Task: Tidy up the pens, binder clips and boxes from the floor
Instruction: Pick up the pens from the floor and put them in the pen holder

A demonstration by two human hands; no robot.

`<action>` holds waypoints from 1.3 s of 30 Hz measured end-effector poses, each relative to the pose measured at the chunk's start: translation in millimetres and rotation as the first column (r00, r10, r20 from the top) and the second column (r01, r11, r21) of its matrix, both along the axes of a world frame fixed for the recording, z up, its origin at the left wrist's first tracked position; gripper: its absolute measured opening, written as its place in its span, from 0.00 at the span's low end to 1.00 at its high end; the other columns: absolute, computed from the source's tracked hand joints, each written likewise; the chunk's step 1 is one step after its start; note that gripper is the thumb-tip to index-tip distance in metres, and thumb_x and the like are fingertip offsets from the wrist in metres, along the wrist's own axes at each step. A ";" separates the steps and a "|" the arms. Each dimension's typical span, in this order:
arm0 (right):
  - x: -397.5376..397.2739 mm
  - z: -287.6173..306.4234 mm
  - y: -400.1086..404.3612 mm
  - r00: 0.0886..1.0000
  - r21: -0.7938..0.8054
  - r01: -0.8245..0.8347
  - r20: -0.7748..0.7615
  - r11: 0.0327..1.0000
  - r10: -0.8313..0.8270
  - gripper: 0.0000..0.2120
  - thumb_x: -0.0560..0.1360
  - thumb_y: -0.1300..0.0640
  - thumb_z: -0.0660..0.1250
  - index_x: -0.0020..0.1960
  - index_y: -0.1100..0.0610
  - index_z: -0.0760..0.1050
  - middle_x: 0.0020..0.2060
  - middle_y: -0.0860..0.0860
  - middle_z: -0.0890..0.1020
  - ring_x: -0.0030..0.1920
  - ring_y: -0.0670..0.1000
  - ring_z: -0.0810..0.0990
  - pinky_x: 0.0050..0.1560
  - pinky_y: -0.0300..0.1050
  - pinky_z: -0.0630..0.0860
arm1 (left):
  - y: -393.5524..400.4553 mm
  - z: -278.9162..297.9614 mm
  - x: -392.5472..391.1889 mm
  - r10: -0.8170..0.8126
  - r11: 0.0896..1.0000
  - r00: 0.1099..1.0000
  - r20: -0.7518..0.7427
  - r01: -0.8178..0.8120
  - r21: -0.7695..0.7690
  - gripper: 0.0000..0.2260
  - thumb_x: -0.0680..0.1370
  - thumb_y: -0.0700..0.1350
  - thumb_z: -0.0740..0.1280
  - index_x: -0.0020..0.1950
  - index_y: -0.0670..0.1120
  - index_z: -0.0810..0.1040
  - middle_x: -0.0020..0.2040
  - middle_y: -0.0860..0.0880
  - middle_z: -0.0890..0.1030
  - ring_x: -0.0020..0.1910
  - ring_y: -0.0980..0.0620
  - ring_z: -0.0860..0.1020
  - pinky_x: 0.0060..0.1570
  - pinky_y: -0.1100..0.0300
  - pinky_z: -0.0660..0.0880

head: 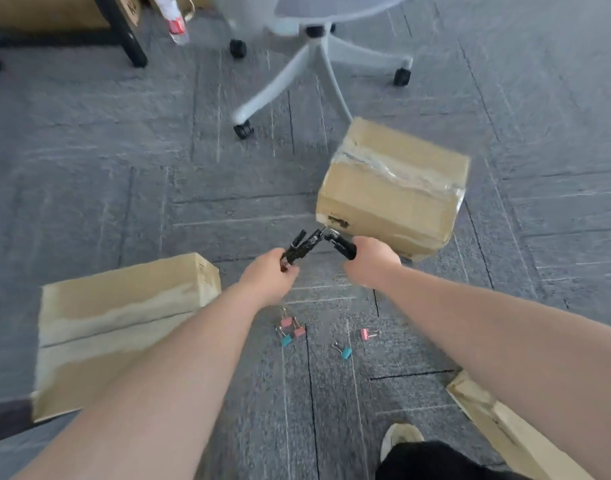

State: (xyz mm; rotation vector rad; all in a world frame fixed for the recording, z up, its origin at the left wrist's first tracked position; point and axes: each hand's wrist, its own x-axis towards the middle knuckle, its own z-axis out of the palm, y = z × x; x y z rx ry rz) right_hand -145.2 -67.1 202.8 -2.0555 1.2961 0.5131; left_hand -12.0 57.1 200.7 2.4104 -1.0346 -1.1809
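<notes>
Both hands grip black pens above the carpeted floor.
Left hand point(267, 277) clamps one pen bundle point(302, 247), right hand point(371, 259) another point(342, 244); binder clips point(292, 328) lie below, between cardboard boxes point(394, 188).

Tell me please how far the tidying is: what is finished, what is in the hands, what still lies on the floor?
Nothing looks put away yet. In hand: the left hand grips a bunch of black pens, and the right hand holds more black pens. Left: five pink and teal binder clips lie on the carpet, and three cardboard boxes still sit on the floor.
</notes>
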 end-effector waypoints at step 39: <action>503.2 565.5 373.1 0.646 0.344 -0.389 0.763 0.854 -0.013 0.11 0.76 0.54 0.67 0.37 0.52 0.68 0.34 0.47 0.75 0.39 0.50 0.75 0.46 0.46 0.75 | 330.6 562.5 354.7 0.886 -0.104 0.144 -0.440 -0.865 -0.492 0.09 0.79 0.47 0.65 0.39 0.50 0.68 0.35 0.52 0.70 0.32 0.53 0.67 0.33 0.59 0.64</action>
